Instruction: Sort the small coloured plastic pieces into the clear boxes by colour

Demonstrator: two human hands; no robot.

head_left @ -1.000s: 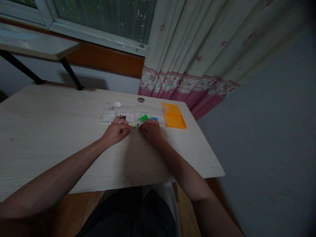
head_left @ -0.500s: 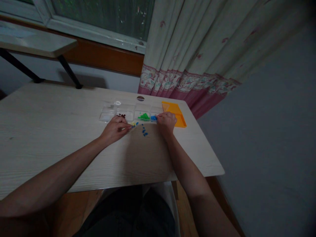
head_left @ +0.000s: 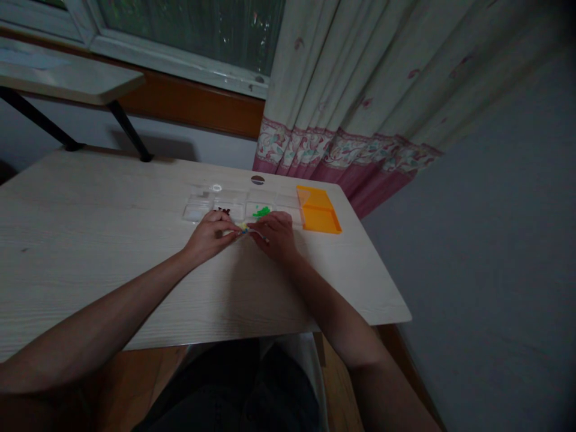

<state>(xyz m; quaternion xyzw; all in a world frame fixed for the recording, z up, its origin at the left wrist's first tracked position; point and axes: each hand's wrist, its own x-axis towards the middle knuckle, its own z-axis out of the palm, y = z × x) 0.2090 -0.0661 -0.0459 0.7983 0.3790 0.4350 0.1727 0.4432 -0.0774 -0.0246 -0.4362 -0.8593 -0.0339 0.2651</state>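
Observation:
My left hand (head_left: 212,236) is closed in a pinch at the front of the clear boxes. Small yellow and blue pieces (head_left: 244,228) show at its fingertips, too tiny to name more exactly. My right hand (head_left: 278,235) has its thumb and fingers drawn together beside those same pieces, almost meeting the left fingertips; what it holds is hidden. Behind the hands, a clear compartment box (head_left: 198,210) contains dark red bits (head_left: 224,210) and a heap of small green pieces (head_left: 261,212). The right hand covers the compartment with blue pieces and most of the loose blue ones on the table.
An orange tray (head_left: 327,219) lies to the right of the clear box. The wooden table (head_left: 189,300) has a round cable hole (head_left: 258,179) at its back edge. A raised shelf (head_left: 90,84) stands back left, and a curtain (head_left: 342,144) hangs behind.
My right hand has moved left from the blue pieces' compartment to the left fingertips, uncovering the orange tray and covering the loose blue pieces. The left hand stays nearly in place.

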